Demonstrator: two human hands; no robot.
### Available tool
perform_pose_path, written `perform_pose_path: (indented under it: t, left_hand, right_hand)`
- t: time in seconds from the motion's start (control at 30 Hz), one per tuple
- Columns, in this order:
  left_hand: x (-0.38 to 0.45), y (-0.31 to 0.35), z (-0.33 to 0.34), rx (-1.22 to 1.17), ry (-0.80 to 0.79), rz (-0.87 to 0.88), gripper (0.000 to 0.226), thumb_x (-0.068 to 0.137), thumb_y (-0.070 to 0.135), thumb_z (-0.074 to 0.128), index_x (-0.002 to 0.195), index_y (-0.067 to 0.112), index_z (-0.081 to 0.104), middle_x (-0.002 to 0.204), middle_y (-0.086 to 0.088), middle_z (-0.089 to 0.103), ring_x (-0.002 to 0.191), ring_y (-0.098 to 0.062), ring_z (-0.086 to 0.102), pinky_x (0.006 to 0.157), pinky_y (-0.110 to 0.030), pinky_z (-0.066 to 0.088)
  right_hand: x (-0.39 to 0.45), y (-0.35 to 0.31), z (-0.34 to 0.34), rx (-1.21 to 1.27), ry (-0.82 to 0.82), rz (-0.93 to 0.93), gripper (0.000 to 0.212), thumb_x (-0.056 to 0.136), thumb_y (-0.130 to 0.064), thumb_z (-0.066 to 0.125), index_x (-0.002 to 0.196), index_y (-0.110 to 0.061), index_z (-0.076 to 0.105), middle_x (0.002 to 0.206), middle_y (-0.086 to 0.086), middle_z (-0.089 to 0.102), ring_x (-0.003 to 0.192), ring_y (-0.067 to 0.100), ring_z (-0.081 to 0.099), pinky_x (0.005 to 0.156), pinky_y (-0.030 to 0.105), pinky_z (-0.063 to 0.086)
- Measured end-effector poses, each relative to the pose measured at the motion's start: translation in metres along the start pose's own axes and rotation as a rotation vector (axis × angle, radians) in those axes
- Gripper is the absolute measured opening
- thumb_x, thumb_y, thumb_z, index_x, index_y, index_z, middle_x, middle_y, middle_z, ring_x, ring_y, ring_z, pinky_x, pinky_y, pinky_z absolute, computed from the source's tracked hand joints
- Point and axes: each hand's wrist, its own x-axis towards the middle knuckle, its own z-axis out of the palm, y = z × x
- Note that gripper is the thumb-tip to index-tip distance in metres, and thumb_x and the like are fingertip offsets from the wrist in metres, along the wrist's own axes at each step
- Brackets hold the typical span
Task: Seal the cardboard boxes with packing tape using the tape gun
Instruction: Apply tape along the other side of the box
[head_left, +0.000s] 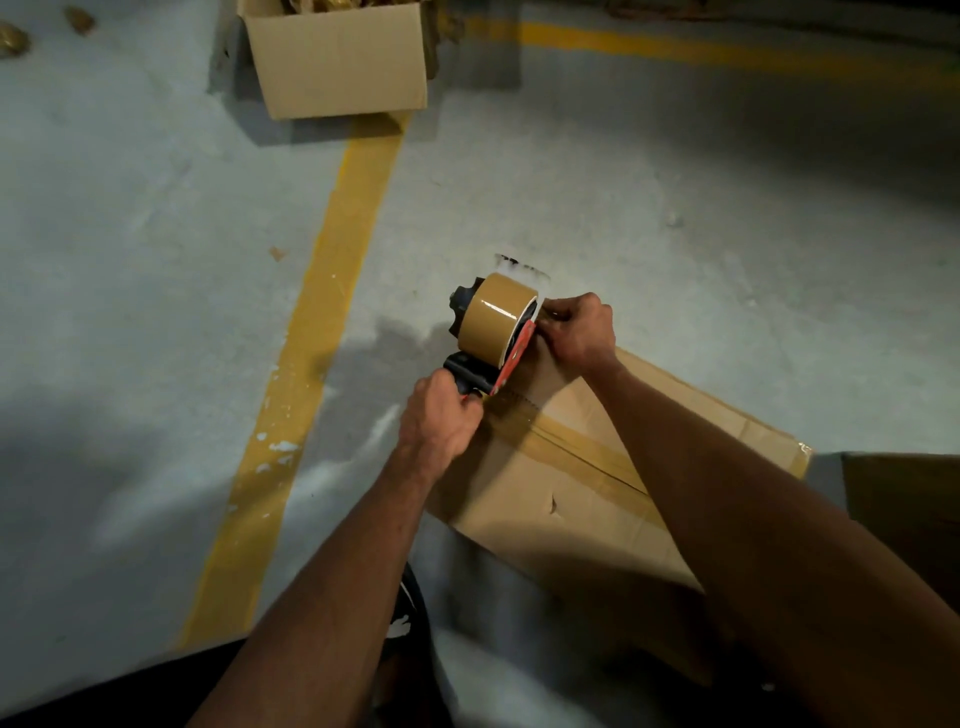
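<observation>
On grey floor (675, 182) w/ yellow lines, a closed box (597, 499) lies low right, tape strip (587, 447) along its seam. 2nd box (337, 62), open, stands well apart at top. Tape gun (493, 338), brown roll uppermost, sits at the near box's far edge, between both hands. Left hand (441, 421) clenches its handle from below. Right hand (576, 332), just beside the roll, fingers curled, seems to pinch something at the edge; exact grip unclear. Risk: tearing at an angle could lift or wrinkle the strip end, leaving the seam loose.
</observation>
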Motion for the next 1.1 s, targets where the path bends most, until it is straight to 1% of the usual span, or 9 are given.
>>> perform_pose_path:
  t: [0.17,0.3,0.43,0.53,0.67,0.77,0.9,1.03,1.1]
  left_hand:
    - [-0.004,0.001,-0.003,0.027,0.018,-0.011,0.02,0.093,0.018,0.065,0.104,0.002,0.061,0.089,-0.007,0.053,0.077,-0.021,0.049,0.069,-0.032,0.04]
    - [-0.01,-0.01,-0.001,0.027,0.007,-0.037,0.018,0.091,0.019,0.066,0.099,0.005,0.06,0.091,-0.01,0.061,0.079,-0.026,0.06,0.065,-0.035,0.044]
    - [-0.017,-0.015,-0.003,0.029,-0.005,-0.042,0.015,0.092,0.019,0.067,0.095,0.011,0.055,0.09,-0.008,0.06,0.076,-0.021,0.057,0.066,-0.034,0.045]
    - [-0.019,-0.017,-0.004,0.04,-0.003,-0.045,0.016,0.092,0.019,0.067,0.1,0.009,0.057,0.09,-0.006,0.058,0.077,-0.019,0.056,0.066,-0.033,0.045]
    - [-0.025,-0.032,-0.006,0.034,-0.021,-0.052,0.017,0.091,0.017,0.069,0.093,0.014,0.052,0.085,-0.004,0.059,0.07,-0.013,0.054,0.057,-0.024,0.04]
    - [-0.033,-0.043,-0.007,0.047,-0.024,-0.06,0.018,0.09,0.018,0.07,0.091,0.014,0.052,0.087,-0.008,0.063,0.073,-0.018,0.058,0.06,-0.03,0.043]
    - [-0.047,-0.06,-0.01,0.101,-0.025,-0.092,0.017,0.091,0.021,0.068,0.093,0.013,0.052,0.082,-0.001,0.053,0.072,-0.019,0.054,0.063,-0.033,0.041]
    - [-0.06,-0.08,-0.009,0.124,-0.026,-0.122,0.019,0.09,0.023,0.067,0.1,0.012,0.055,0.088,-0.002,0.054,0.074,-0.018,0.054,0.065,-0.032,0.042]
    - [-0.062,-0.082,-0.008,0.11,-0.037,-0.117,0.02,0.091,0.023,0.068,0.103,0.012,0.056,0.085,0.001,0.053,0.068,-0.011,0.051,0.063,-0.03,0.041]
  right_hand:
    - [-0.001,-0.003,-0.002,0.013,-0.012,0.024,0.027,0.085,-0.034,0.07,0.109,-0.029,0.081,0.109,-0.001,0.078,0.099,0.02,0.072,0.086,0.04,0.059]
    - [0.0,-0.001,0.0,0.009,-0.018,0.028,0.028,0.083,-0.041,0.069,0.107,-0.034,0.081,0.104,-0.001,0.077,0.099,0.021,0.068,0.085,0.04,0.058]
    - [0.002,0.0,0.0,0.016,-0.004,0.043,0.03,0.084,-0.048,0.071,0.109,-0.034,0.08,0.109,0.0,0.076,0.102,0.021,0.067,0.087,0.04,0.057]
    - [0.0,-0.003,-0.001,0.019,-0.007,0.049,0.029,0.086,-0.047,0.073,0.11,-0.032,0.08,0.112,-0.001,0.075,0.102,0.02,0.068,0.088,0.04,0.057]
    - [-0.003,-0.005,-0.001,0.012,0.006,0.054,0.03,0.083,-0.047,0.076,0.11,-0.035,0.08,0.113,-0.002,0.075,0.102,0.02,0.068,0.086,0.038,0.056]
    - [-0.003,-0.005,0.0,0.013,0.021,0.056,0.034,0.08,-0.05,0.08,0.109,-0.032,0.08,0.113,-0.001,0.075,0.103,0.021,0.069,0.085,0.038,0.056]
    - [-0.005,-0.006,0.0,0.014,0.029,0.061,0.04,0.075,-0.052,0.086,0.108,-0.03,0.081,0.113,-0.002,0.077,0.104,0.021,0.069,0.086,0.038,0.056]
    - [-0.008,-0.011,0.003,-0.03,0.036,0.033,0.039,0.08,-0.048,0.084,0.112,-0.027,0.08,0.115,0.001,0.076,0.105,0.024,0.069,0.081,0.035,0.051]
    - [-0.015,-0.013,0.007,-0.102,0.027,0.001,0.037,0.087,-0.044,0.079,0.117,-0.023,0.077,0.119,0.005,0.074,0.109,0.029,0.067,0.089,0.041,0.054]
